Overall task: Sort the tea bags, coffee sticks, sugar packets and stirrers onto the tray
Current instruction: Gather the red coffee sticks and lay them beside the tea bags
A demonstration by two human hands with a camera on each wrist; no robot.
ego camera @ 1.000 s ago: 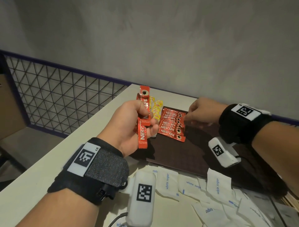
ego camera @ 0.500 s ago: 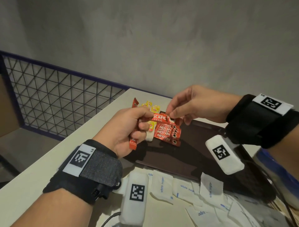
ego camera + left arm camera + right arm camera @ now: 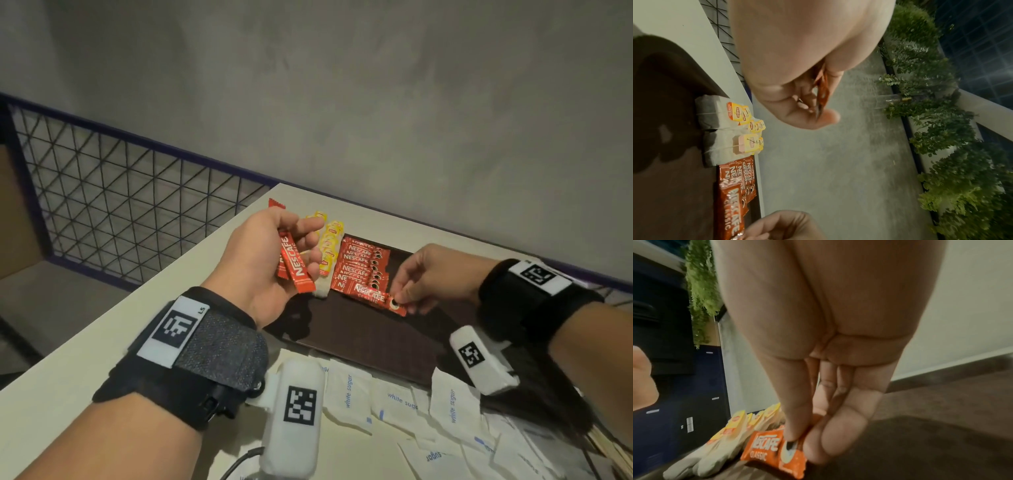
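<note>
Now one more stick joins the coffee row.

Right hand (image 3: 435, 274) pinches a stick (image 3: 378, 298) by its end, likely to lay it square at the row's (image 3: 361, 262) six-o'clock edge on the tray (image 3: 394, 346). Left hand (image 3: 263, 260), at nine o'clock, grips spare sticks (image 3: 293, 263) as a ready supply. Tea bags (image 3: 327, 250) sit at the tray's ten o'clock; sugar packets (image 3: 397, 401) lie off it, at six.

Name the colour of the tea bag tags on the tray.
Yellow, with a red logo; the tea bag tags show best in the left wrist view.
</note>
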